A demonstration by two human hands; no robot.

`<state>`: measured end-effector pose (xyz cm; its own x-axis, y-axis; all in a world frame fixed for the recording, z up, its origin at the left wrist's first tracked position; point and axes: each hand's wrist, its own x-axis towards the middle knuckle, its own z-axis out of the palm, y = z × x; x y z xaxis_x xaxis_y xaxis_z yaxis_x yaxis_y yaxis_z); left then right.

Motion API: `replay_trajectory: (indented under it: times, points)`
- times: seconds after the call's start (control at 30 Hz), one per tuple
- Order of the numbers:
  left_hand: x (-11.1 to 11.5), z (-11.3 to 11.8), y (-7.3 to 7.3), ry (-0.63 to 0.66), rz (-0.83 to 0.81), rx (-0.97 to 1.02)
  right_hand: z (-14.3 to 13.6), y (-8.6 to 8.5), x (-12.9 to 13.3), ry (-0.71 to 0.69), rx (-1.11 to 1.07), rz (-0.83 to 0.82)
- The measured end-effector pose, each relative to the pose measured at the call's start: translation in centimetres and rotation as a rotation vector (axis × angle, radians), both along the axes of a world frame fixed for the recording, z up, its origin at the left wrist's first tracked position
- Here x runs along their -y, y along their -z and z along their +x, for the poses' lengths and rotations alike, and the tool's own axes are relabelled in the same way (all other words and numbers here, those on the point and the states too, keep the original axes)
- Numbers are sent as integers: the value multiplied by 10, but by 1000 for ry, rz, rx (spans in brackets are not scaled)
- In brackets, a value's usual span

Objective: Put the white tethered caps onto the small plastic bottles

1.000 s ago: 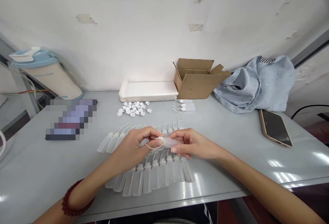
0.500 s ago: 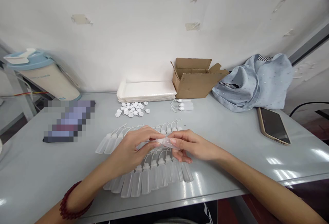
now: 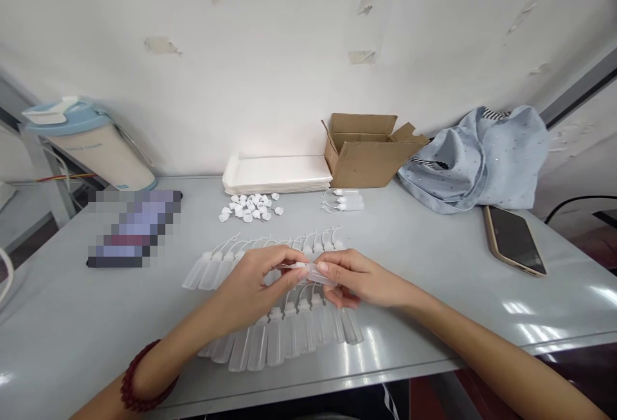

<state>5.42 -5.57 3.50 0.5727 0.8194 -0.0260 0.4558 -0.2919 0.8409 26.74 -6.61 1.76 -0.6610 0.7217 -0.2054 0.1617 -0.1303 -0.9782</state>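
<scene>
Over the middle of the table, both my hands meet at a small translucent plastic bottle [image 3: 322,276]. My right hand [image 3: 354,273] grips its body between thumb and fingers. My left hand [image 3: 272,273] pinches the white cap end [image 3: 301,265] of the same bottle; my fingertips partly cover it, so whether the cap sits fully on the neck I cannot tell. Beneath and in front of my hands lies a row of similar flat bottles [image 3: 276,341] with thin white straps. Another row [image 3: 208,271] lies behind, partly hidden by my left hand.
Loose white caps [image 3: 251,205] lie in a pile before a stack of white trays [image 3: 279,174]. To the right are three capped bottles [image 3: 351,202], an open cardboard box [image 3: 364,161], a blue cloth bag [image 3: 506,156] and a phone [image 3: 515,240]. A tumbler [image 3: 103,150] stands at left.
My left fingers have shifted slightly at the cap end, and both hands stay on the same bottle. The whole view has moved a little.
</scene>
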Motion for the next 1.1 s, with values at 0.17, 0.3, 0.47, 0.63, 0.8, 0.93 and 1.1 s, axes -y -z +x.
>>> replay_trajectory:
  times: [0.17,0.3,0.47,0.63,0.8,0.93,1.1]
  points:
    - [0,1,1,-126,-3,28,-3,-3,2,196,206,375]
    - [-1,1,6,-119,114,90,-4,-2,3,238,250,506]
    - [-2,0,13,-27,408,166,-4,-2,3,201,176,281]
    - [-2,0,6,-65,278,148,-4,-3,2,190,89,183]
    - [-2,0,3,-84,192,9,-3,-3,2,210,131,258]
    - [0,-1,9,-24,360,-1,-4,-3,2,202,107,223]
    - [1,-2,14,30,534,33,-4,-1,0,198,63,111]
